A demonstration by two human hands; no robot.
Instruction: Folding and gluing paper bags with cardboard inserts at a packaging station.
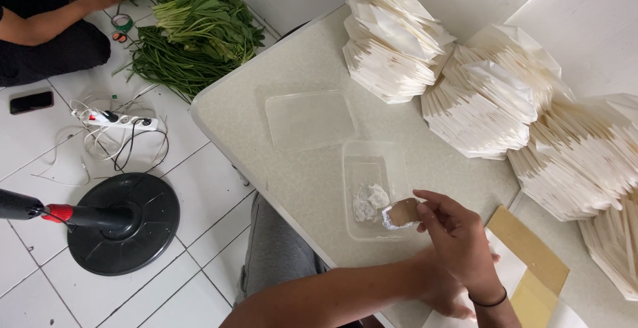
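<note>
My right hand (454, 243), with a dark band at the wrist, is shut on a small brown cardboard scrap (401, 212). The scrap's edge dips into a clear plastic tub (373, 162) that holds lumps of white paste (369, 201). My left forearm comes in from the lower left. My left hand (440, 299) lies mostly hidden under the right one, on a white sheet (508, 271) at the table's near edge. Its fingers do not show.
The tub's clear lid (310, 119) lies on the speckled table (252, 112). Stacks of folded white paper (393, 42) line the back and right. A brown card (529, 251) lies by my hands. On the floor: fan base (123, 223), power strip (119, 120), phone (31, 102), greens (193, 35), another person (46, 32).
</note>
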